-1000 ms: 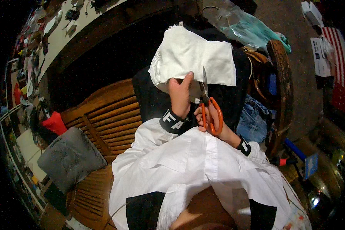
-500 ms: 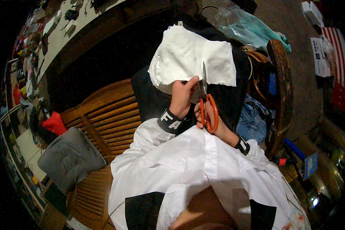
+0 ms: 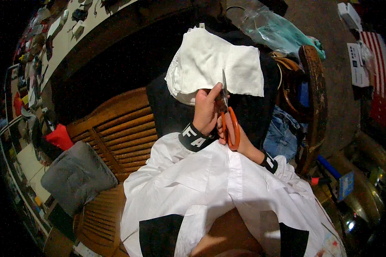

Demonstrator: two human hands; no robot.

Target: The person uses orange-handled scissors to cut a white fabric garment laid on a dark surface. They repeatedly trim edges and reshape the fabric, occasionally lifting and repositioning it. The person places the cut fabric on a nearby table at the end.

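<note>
White cloth, in what looks like a layered stack, lies across my lap over dark fabric. My left hand pinches its near edge, thumb on top and fingers underneath. In my right hand is a pair of scissors with orange handles, the fingers through and around the loops. The blades point away from me, and one blade lies over the cloth just right of my left thumb. Where the other blade sits, under or beside the cloth, is hard to see.
A slatted wooden bench is at my left, with a grey cushion and a red cloth on it. To the right are blue jeans and a wooden armrest. A clear plastic bag lies beyond.
The scissors have shifted slightly left and toward me, and the upper blade sits closer to my left thumb. My left hand still grips the cloth's edge.
</note>
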